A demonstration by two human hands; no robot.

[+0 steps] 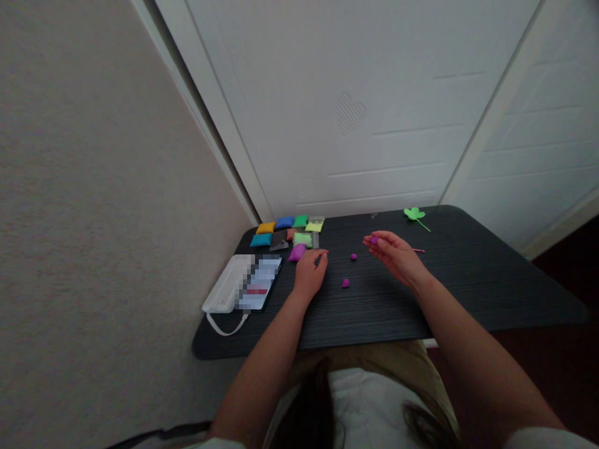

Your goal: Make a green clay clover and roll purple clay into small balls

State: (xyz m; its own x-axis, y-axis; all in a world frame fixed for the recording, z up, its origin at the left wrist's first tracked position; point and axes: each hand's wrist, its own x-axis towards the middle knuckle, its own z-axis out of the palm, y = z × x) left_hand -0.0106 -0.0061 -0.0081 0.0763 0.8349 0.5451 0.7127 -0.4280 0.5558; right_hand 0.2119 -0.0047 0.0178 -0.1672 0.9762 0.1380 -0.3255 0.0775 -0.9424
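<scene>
1. Her right hand (395,254) pinches a purple clay bit (374,240) at its fingertips.
2. Her left hand (309,274), loosely spread, rests by the purple clay packet (296,252).
3. Sealed colour packets (285,231) each hold clay.

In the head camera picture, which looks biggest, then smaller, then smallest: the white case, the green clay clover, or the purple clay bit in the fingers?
1. White case, by far the largest.
2. Green clay clover; it lies farther from the camera, so it may look smaller than it is.
3. Purple clay bit in the right hand, the smallest.
</scene>
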